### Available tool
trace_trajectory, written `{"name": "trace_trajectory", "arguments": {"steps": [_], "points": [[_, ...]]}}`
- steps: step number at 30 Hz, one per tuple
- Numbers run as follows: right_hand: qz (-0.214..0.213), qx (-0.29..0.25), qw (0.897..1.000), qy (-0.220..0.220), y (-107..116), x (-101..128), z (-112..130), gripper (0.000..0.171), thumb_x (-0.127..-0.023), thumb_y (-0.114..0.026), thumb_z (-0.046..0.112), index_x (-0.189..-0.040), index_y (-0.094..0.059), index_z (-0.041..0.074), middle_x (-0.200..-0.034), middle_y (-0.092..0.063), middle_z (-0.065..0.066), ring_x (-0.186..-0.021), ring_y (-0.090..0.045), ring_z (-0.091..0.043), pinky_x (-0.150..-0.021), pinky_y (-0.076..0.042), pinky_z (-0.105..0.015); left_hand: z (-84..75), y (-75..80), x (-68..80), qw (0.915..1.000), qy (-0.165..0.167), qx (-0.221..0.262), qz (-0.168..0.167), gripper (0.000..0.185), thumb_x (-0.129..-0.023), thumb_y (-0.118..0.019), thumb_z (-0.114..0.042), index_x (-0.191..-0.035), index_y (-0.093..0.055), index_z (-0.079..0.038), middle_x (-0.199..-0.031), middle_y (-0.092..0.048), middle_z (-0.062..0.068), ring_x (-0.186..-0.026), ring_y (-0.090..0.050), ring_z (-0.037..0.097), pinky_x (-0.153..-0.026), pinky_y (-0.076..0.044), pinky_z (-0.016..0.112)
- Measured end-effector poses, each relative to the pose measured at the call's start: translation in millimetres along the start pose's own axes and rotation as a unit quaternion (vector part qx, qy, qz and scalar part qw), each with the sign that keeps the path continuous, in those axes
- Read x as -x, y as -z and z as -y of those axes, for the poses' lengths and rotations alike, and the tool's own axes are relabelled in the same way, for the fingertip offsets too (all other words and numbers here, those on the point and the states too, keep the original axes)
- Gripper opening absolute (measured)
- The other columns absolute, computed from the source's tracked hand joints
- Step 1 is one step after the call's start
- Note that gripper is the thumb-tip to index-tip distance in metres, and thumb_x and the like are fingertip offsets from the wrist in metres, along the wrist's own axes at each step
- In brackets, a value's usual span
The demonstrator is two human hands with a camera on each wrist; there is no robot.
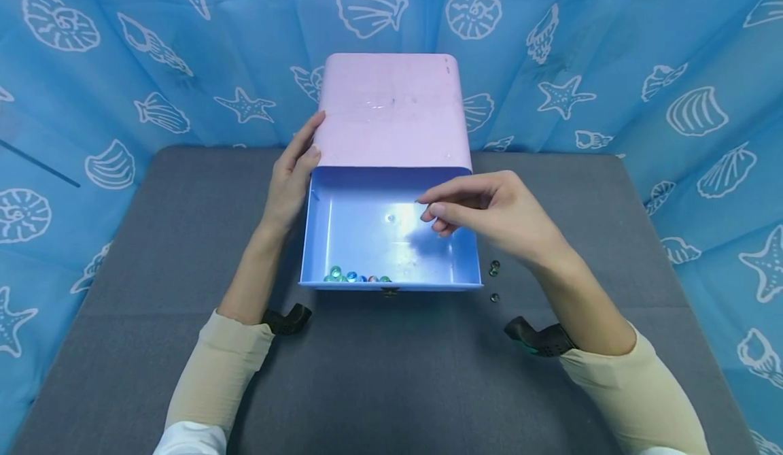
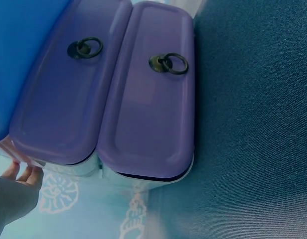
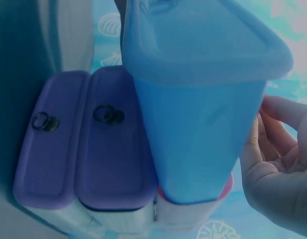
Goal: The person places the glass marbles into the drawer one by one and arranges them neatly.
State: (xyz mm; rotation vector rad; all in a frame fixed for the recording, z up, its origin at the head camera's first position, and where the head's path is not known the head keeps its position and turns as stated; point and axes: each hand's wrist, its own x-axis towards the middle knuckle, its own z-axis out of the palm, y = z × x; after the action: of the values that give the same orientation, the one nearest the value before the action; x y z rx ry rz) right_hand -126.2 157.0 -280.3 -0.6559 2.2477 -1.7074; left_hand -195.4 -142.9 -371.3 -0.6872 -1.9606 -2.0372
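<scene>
A small cabinet with a pink top (image 1: 394, 111) stands at the table's back, its blue top drawer (image 1: 394, 183) pulled out toward me. Several glass marbles (image 1: 352, 277) lie along the drawer's front wall, toward its left corner. One clear marble (image 1: 390, 217) shows near the middle of the drawer. My left hand (image 1: 292, 183) rests its fingers and thumb against the cabinet's left side, beside the pink top. Over the right part of the drawer hovers my right hand (image 1: 489, 213), fingers loosely bent, thumb near the fingertips, with nothing visible between them.
On the table (image 1: 391, 373), right of the drawer, lie a few dark marbles (image 1: 495, 298). Two purple drawers (image 2: 148, 109) with ring pulls sit closed under the blue one. A blue curtain (image 1: 245, 47) with shell prints hangs behind the cabinet.
</scene>
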Motion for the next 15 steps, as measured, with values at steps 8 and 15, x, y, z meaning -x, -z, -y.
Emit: {"name": "trace_trajectory", "arguments": {"steps": [8,15], "points": [[-0.026,0.012,1.0,0.003,10.5,10.9,-6.8,0.022,-0.093,-0.068,0.007,-0.111,-0.071,-0.006,-0.093,-0.072,-0.018,-0.076,-0.069,-0.025,-0.073,-0.059,-0.034,0.2,-0.3,0.6,1.0,0.002,0.001,-0.003,0.054,-0.1,-0.044,-0.018,-0.153,-0.038,-0.007,-0.159,-0.034,0.007,-0.147,-0.029,0.022,-0.119,-0.023,0.041],[-0.038,-0.008,0.999,0.003,17.8,19.9,-12.6,0.022,-0.093,-0.069,0.006,-0.111,-0.071,-0.007,-0.095,-0.073,-0.016,-0.077,-0.07,-0.024,-0.073,-0.059,-0.034,-0.6,-1.6,1.5,0.9999,0.015,0.001,-0.009,0.054,-0.1,-0.045,-0.019,-0.153,-0.039,-0.009,-0.159,-0.035,0.006,-0.147,-0.03,0.022,-0.119,-0.024,0.042]]}}
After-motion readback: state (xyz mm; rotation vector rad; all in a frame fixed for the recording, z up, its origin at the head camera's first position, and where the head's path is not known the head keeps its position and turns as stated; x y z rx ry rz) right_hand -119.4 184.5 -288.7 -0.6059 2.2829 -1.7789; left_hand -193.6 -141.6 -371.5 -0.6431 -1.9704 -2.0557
